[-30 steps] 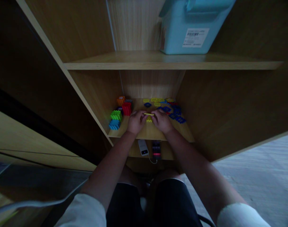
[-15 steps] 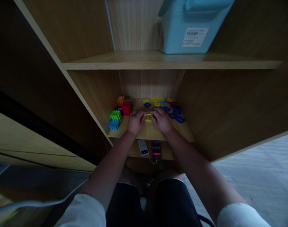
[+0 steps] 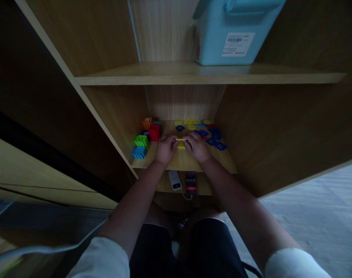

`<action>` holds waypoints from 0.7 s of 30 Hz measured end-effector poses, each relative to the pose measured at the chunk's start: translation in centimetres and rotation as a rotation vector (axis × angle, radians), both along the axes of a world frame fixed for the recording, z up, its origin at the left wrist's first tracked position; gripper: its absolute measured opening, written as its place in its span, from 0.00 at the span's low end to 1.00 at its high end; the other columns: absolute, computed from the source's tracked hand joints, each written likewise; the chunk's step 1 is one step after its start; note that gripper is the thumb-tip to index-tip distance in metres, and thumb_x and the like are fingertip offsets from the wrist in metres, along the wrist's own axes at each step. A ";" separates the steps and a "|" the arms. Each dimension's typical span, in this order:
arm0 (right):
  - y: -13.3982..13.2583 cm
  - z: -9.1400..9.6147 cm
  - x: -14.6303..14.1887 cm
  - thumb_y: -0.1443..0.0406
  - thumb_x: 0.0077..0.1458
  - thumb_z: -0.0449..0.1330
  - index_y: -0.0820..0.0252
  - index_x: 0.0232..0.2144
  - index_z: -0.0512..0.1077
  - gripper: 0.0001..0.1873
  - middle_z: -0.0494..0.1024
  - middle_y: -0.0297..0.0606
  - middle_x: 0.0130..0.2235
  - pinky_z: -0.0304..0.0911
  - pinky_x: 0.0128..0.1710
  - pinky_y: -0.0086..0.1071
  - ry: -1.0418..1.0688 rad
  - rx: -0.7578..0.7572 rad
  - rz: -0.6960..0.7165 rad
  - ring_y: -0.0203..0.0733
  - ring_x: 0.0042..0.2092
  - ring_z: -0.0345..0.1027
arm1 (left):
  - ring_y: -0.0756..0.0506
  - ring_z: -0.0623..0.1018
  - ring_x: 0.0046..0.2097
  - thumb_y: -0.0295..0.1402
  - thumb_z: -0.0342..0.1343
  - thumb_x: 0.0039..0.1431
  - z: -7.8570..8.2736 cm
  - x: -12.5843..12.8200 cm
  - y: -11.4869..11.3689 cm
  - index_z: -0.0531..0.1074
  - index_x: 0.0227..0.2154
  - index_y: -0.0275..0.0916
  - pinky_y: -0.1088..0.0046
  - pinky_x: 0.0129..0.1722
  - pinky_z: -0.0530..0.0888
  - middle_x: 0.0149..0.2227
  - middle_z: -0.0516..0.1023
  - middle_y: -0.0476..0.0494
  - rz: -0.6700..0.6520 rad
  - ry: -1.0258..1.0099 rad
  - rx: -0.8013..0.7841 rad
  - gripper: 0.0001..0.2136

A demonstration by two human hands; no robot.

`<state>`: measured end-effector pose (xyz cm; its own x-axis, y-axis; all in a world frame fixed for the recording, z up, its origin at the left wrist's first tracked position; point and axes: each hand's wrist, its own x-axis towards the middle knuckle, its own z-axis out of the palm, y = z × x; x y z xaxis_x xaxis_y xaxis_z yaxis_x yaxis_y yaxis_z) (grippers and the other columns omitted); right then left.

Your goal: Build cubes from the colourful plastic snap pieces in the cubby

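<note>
My left hand (image 3: 165,149) and my right hand (image 3: 198,148) meet over a low wooden shelf (image 3: 153,161), fingers pinched together on a small flat yellow plastic piece (image 3: 181,139) held between them. More yellow pieces (image 3: 181,146) lie just under it on the shelf. Assembled cubes stand to the left: a blue cube (image 3: 139,152), a green cube (image 3: 142,141), a red cube (image 3: 154,133) and an orange cube (image 3: 147,123). Loose blue pieces (image 3: 215,139) lie to the right, loose yellow pieces (image 3: 192,122) at the back.
A light blue plastic box (image 3: 232,33) with a label stands on the upper shelf (image 3: 135,77). Below the low shelf lie a white power bank (image 3: 175,180) and a dark phone (image 3: 191,183), joined by a cable. Cabinet walls close in on both sides.
The hands stayed in place; their fingers shifted a little on the yellow piece, which tilted briefly and lies level again.
</note>
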<state>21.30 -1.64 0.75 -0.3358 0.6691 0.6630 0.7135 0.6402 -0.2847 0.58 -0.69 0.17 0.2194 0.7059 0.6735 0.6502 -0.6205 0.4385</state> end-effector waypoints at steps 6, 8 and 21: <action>-0.1 0.1 0.1 0.60 0.73 0.53 0.55 0.50 0.79 0.15 0.78 0.47 0.51 0.69 0.59 0.46 0.000 -0.009 -0.008 0.52 0.55 0.71 | 0.41 0.81 0.43 0.29 0.63 0.67 0.1 0.0 0.0 0.78 0.45 0.41 0.64 0.46 0.78 0.37 0.82 0.44 -0.008 -0.007 0.011 0.06; -0.2 0.1 0.1 0.59 0.73 0.55 0.55 0.51 0.78 0.15 0.78 0.48 0.53 0.69 0.61 0.47 0.020 -0.020 -0.003 0.53 0.57 0.71 | 0.41 0.82 0.44 0.29 0.62 0.68 0.1 0.0 0.0 0.78 0.45 0.41 0.64 0.47 0.78 0.38 0.83 0.43 -0.016 -0.017 0.007 0.05; 0.2 -0.6 0.6 0.54 0.70 0.59 0.50 0.48 0.79 0.13 0.84 0.39 0.53 0.69 0.61 0.44 0.269 -0.141 0.125 0.48 0.57 0.77 | 0.41 0.84 0.51 0.25 0.57 0.69 -0.4 -0.1 0.6 0.73 0.49 0.42 0.61 0.54 0.80 0.48 0.84 0.42 -0.075 -0.096 -0.075 0.10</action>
